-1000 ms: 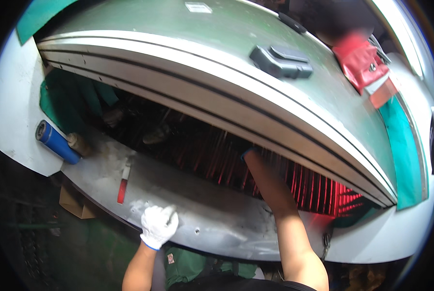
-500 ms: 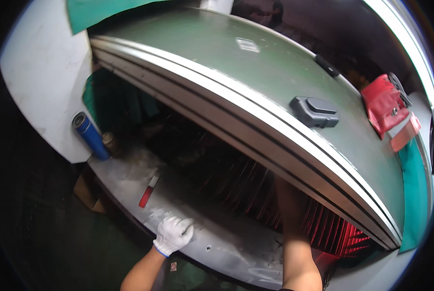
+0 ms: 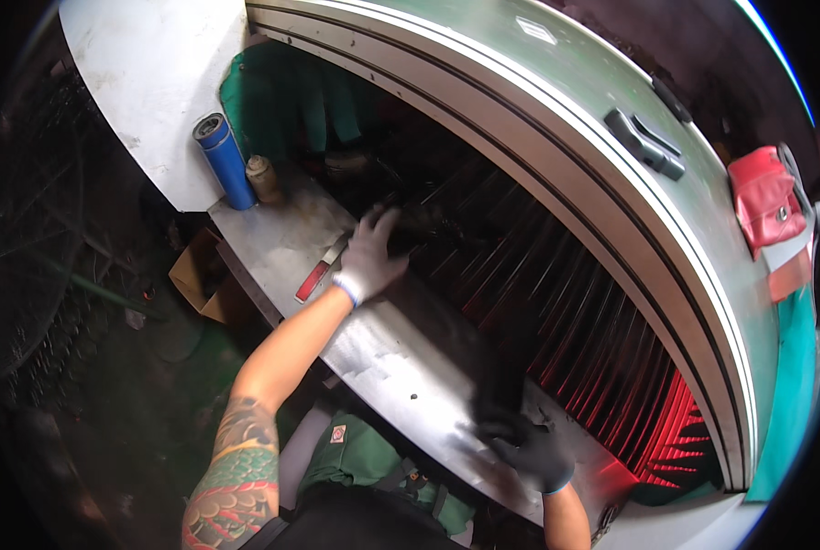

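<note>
Left hand, white-gloved, spread flat at the inner edge of the steel surface, fingers reaching toward the dark opening; grip released, grasping nothing. Just beside its wrist, a red-handled tool lying on the surface, apart from the palm. Right hand, black-gloved, low on the same surface near the glowing red slats; grip seemingly clenched on a dark, blurred object, impossible to tell for sure. At the far left end of the surface, a blue cylinder upright, with a small brown bottle just beside it. Above, a curved grey-green cover carrying a black handle, and a red pouch at the right.
</note>
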Demonstrator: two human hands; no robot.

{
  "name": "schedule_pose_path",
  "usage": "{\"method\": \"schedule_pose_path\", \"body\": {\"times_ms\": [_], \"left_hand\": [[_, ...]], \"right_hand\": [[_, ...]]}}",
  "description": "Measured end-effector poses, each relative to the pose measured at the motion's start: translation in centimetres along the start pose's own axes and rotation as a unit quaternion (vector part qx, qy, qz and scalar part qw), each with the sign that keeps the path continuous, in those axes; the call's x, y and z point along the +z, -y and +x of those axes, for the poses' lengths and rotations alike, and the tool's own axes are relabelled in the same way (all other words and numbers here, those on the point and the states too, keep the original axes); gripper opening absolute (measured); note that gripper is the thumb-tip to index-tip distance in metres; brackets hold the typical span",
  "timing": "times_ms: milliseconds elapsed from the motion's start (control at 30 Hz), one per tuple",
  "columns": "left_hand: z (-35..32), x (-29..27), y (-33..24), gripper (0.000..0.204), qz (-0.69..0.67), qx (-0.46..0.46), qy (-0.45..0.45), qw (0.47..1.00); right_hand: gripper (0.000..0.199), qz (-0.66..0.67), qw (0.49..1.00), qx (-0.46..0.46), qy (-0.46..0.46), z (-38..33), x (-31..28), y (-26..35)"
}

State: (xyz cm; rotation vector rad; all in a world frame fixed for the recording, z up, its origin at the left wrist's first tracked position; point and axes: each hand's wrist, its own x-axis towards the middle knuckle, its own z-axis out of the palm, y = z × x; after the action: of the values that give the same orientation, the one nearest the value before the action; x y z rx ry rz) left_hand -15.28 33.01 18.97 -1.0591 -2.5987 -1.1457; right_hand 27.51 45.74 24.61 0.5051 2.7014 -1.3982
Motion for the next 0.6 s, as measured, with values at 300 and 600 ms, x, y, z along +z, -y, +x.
{"method": "schedule_pose_path", "body": {"times_ms": [300,600], "left_hand": [[3.5,2.7,-0.9,0.076,0.044,0.113,0.045,0.992],[8.0,-0.3,-3.0,0.089,0.030,0.042,0.263,0.963]], "right_hand": [[0.044,-0.561,0.806,0.083,-0.171,6.1,-0.1,-8.3],[0.043,-0.363,0.898,0.072,-0.236,7.7,0.2,-10.2]]}}
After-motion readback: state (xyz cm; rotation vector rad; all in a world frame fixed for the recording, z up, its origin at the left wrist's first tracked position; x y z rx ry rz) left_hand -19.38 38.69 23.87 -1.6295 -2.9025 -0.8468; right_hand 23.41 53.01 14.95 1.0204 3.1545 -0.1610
